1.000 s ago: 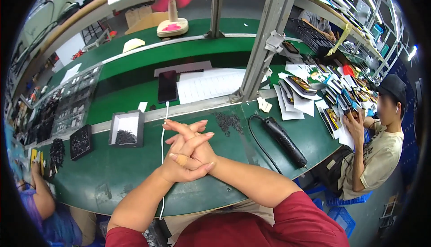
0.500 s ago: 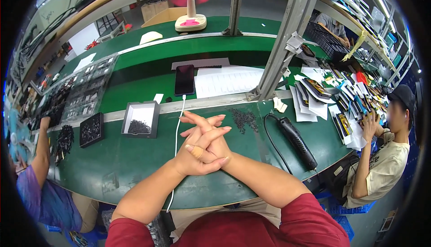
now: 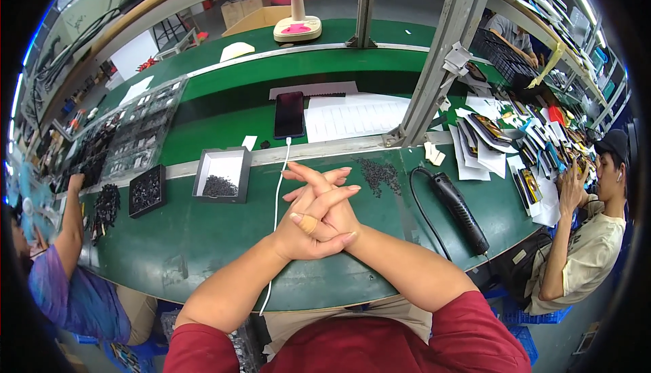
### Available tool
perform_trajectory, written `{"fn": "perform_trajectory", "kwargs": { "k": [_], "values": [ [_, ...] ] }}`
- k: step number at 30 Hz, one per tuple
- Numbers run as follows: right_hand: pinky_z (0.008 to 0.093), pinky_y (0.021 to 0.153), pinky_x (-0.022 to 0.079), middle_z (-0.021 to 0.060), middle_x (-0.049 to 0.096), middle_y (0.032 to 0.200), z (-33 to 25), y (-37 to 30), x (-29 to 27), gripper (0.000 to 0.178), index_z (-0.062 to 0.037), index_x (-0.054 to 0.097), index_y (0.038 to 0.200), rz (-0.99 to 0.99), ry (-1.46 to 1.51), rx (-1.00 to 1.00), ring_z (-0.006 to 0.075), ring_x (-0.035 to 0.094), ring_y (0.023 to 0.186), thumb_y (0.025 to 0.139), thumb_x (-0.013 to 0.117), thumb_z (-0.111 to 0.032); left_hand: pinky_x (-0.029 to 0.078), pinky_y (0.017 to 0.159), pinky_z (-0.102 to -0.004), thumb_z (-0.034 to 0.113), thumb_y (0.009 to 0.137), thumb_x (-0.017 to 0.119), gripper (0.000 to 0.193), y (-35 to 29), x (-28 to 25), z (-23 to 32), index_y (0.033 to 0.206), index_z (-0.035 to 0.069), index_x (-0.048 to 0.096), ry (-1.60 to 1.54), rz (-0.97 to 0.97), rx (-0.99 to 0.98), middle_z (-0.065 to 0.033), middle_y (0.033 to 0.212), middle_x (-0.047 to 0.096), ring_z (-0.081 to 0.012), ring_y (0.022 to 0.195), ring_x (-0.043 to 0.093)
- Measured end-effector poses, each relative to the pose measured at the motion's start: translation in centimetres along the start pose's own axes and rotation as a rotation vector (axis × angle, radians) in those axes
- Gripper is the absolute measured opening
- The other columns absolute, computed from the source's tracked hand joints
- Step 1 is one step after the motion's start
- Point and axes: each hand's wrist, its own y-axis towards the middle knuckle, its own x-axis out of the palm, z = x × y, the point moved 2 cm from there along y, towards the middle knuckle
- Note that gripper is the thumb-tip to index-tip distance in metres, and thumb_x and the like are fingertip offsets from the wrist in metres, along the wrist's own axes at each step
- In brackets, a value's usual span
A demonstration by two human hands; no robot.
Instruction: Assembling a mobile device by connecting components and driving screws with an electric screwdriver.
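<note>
No lettering or number is reading clearly. A white rectangular paper sheet (image 3: 356, 123) is showing faint ruled rows, too small to decipher. A cream short-sleeved T-shirt (image 3: 598, 247), worn at far right, is bearing a blurred dark print. A small pale rectangular label (image 3: 519, 256) nearby is remaining illegible.
</note>
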Motion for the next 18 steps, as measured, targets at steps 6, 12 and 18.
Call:
{"fn": "perform_trajectory", "kwargs": {
  "k": [6,12,18],
  "values": [
    [0.0412,0.087,0.056,0.0252,0.057,0.14,-0.5,0.1,-0.2,0.09,-0.0066,0.034,0.158,-0.015,-0.034,0.013,0.0295,0.066,0.101,0.083,0.077,-0.031,0.047,0.106,-0.054,0.036,0.08,0.081,0.073,0.2,-0.2,0.2,0.143,0.012,0.054,0.029,0.008,0.025,-0.0316,0.145,0.045,-0.0461,0.135,0.05],
    [0.0416,0.087,0.056,0.025,0.057,0.14,-0.2,0.0,-0.2,0.09,-0.0068,0.035,0.158,-0.003,-0.029,-0.002,0.0296,0.067,0.1,0.083,0.077,-0.03,0.047,0.107,-0.0536,0.035,0.08,0.081,0.072,0.5,-0.2,0.7,0.143,0.012,0.054,0.024,0.016,0.02,-0.0315,0.145,0.045,-0.0454,0.135,0.049],
    [0.0419,0.086,0.055,0.0232,0.057,0.139,-1.3,0.3,-0.4,0.09,-0.0069,0.034,0.158,-0.055,-0.029,0.094,0.0286,0.066,0.1,0.082,0.078,-0.03,0.047,0.105,-0.0541,0.034,0.08,0.082,0.073,0.0,-0.3,0.6,0.144,0.013,0.054,-0.003,0.017,-0.009,-0.0323,0.146,0.044,-0.0457,0.135,0.049]
  ]
}}
